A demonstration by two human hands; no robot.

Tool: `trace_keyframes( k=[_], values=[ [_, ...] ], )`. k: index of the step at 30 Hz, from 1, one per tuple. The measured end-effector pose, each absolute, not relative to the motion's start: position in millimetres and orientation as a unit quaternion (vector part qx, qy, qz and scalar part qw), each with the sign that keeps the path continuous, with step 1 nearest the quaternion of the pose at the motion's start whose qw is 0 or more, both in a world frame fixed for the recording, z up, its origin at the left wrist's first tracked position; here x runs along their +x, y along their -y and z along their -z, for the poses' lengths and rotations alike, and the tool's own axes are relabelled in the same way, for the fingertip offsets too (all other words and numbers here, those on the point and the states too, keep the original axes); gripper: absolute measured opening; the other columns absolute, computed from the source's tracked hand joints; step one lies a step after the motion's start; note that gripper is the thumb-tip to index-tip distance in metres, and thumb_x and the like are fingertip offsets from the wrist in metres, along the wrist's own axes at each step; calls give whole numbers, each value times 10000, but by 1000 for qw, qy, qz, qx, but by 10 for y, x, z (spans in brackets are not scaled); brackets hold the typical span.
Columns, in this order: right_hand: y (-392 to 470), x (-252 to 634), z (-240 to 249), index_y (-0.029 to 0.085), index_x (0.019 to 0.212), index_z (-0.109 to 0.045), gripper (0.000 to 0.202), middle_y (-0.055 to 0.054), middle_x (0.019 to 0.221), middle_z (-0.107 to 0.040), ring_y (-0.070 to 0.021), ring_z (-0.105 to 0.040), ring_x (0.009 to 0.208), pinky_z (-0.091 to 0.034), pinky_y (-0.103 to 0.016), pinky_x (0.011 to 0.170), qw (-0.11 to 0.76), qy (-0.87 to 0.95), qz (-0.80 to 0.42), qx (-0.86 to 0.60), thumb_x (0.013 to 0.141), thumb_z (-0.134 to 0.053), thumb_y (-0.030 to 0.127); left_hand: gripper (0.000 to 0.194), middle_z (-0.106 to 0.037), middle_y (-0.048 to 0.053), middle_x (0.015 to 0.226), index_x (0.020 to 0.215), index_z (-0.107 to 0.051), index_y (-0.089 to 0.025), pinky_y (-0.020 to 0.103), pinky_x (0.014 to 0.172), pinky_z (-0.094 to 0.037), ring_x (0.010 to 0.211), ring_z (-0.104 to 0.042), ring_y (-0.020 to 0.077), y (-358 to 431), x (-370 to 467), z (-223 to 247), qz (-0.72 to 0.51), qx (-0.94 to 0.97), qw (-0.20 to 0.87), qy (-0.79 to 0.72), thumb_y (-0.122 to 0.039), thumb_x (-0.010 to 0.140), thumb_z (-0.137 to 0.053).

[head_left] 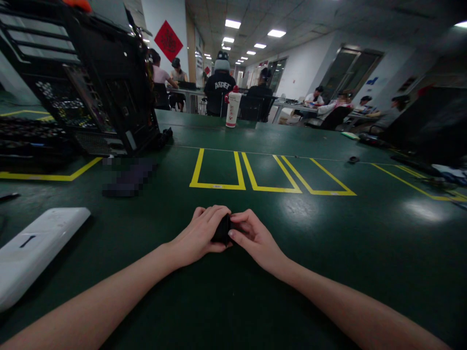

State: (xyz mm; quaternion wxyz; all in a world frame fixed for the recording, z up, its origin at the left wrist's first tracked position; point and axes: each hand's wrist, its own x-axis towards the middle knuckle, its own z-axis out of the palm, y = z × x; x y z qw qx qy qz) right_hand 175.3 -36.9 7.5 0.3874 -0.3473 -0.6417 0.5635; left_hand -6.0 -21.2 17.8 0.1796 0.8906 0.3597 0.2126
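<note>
Near the middle of the green table [233,301], both hands meet at a small black object [222,231] whose kind I cannot make out. My left hand [199,231] wraps around it from the left, fingers over its top and thumb beneath. From the right, my right hand [257,238] pinches its edge between thumb and fingers. Much of the object is hidden behind the left fingers.
An open black computer case [120,107] stands at the back left. A white device [44,248] lies at the left edge. Yellow tape outlines [219,186] mark the table ahead. A white cup [232,111] stands farther back. Several people sit beyond.
</note>
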Motion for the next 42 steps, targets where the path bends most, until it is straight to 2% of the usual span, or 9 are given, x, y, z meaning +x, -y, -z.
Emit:
trace_keyframes(
  k=[7, 12, 18, 21, 26, 31, 36, 38, 42],
  values=[
    [380, 1750, -70, 239, 1072, -402, 346, -43, 1129, -480, -176, -477, 1112, -443, -375, 934, 379, 658, -538, -366, 775, -556, 149, 544, -461, 85, 1195, 1169, -318, -214, 400, 890, -314, 1091, -448, 245, 224, -74, -187, -210, 890, 183, -362, -176, 728, -634],
    [389, 1760, -93, 239, 1022, -438, 273, -27, 1115, -471, -168, -485, 1094, -454, -361, 921, 376, 675, -531, -348, 785, -543, 153, 546, -462, 80, 1197, 1174, -320, -215, 394, 888, -317, 1096, -448, 245, 228, -70, -191, -212, 891, 182, -359, -179, 728, -632],
    [372, 1744, -51, 231, 968, -456, 143, -19, 1013, -492, -156, -552, 975, -517, -324, 798, 391, 661, -527, -363, 831, -493, 215, 522, -471, 83, 1180, 1172, -323, -216, 393, 870, -329, 1067, -468, 249, 222, -60, -189, -218, 888, 181, -363, -250, 748, -625],
    [371, 1745, -36, 233, 968, -440, 193, -25, 1031, -493, -173, -535, 1008, -523, -331, 794, 397, 657, -524, -369, 802, -533, 206, 530, -474, 81, 1175, 1170, -323, -226, 396, 864, -332, 1060, -471, 252, 220, -65, -186, -223, 887, 182, -361, -230, 738, -631],
    [400, 1750, -53, 243, 1093, -417, 343, -43, 1123, -451, -175, -476, 1087, -448, -378, 941, 377, 700, -470, -383, 783, -534, 153, 556, -465, 79, 1190, 1176, -318, -226, 395, 868, -329, 1071, -463, 250, 224, -72, -186, -215, 887, 188, -363, -179, 721, -635],
    [417, 1746, -57, 239, 1023, -440, 322, -37, 1136, -414, -175, -465, 1100, -440, -376, 953, 384, 713, -452, -374, 750, -538, 99, 568, -469, 79, 1187, 1177, -318, -229, 402, 870, -323, 1080, -459, 257, 223, -65, -190, -215, 885, 191, -367, -176, 712, -639],
    [414, 1741, -62, 238, 1021, -417, 228, -29, 1035, -514, -167, -549, 1003, -501, -386, 859, 371, 691, -500, -367, 818, -499, 174, 541, -470, 88, 1183, 1174, -315, -231, 403, 861, -326, 1076, -459, 263, 220, -64, -186, -218, 885, 191, -364, -201, 731, -625],
    [407, 1746, -57, 236, 997, -430, 205, -31, 1050, -511, -173, -540, 1019, -515, -377, 838, 377, 683, -504, -371, 816, -508, 181, 523, -472, 85, 1179, 1169, -320, -229, 397, 861, -328, 1070, -463, 257, 220, -65, -183, -220, 886, 190, -361, -219, 742, -621],
    [406, 1755, -37, 250, 1040, -407, 325, -29, 1141, -461, -175, -476, 1111, -467, -389, 928, 391, 683, -490, -374, 774, -546, 125, 559, -465, 76, 1183, 1176, -313, -234, 395, 867, -325, 1074, -458, 253, 209, -64, -146, -222, 886, 184, -363, -184, 722, -635]
  ],
)
